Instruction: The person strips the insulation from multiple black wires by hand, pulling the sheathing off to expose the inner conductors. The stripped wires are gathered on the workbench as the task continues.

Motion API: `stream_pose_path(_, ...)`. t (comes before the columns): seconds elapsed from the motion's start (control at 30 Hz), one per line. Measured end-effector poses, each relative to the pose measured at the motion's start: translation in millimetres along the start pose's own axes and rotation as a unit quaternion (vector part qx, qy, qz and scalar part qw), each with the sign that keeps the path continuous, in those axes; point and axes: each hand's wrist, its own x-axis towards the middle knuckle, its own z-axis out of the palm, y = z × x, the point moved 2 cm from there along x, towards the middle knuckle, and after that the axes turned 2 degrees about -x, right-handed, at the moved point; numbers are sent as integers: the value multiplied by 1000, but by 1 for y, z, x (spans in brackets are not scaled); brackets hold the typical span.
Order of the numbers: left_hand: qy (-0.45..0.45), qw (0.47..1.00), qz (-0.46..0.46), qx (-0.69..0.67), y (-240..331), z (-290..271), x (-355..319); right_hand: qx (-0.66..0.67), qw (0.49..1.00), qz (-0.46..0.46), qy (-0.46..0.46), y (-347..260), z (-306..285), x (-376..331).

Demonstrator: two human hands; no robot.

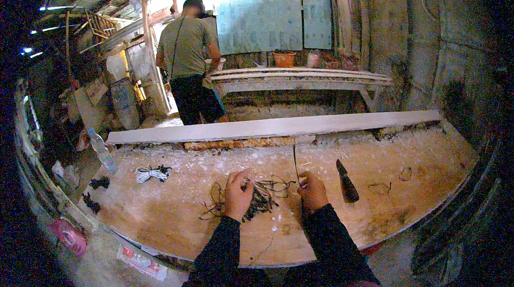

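My left hand (239, 195) is closed at the near middle of the wooden table, its curled fingers on a loose heap of thin dark cords (261, 201). Loops of the cords spread out on both sides of it. A short way to the right, my right hand (314, 194) pinches a thin dark strand (295, 163) that runs up toward the far side of the table. What lies inside the left fingers is partly hidden. To the right of my right hand rests a knife (348, 185) with a dark handle, its pointed end away from me.
A long white board (278, 125) runs along the table's far edge. On the left are a white-and-black cord bundle (152, 173), dark clumps (99, 182) and a clear plastic bottle (101, 150). Beyond, a person (187, 51) stands at a long bench (300, 81).
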Motion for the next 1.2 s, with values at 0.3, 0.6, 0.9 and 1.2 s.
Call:
stream_pose_path(0.3,-92,979,160,81,38,-7,-4,431,862,14,-268,-41,1,-15)
stream_pose_path(0.6,-105,978,154,93,26,-7,-3,451,835,-9,-315,-54,4,-24)
stream_pose_path(0.9,11,996,55,74,9,-12,5,493,823,53,-279,-43,4,-23)
stream_pose_path(1.2,154,986,-54,-45,-4,-34,12,493,834,61,-240,-34,6,-13)
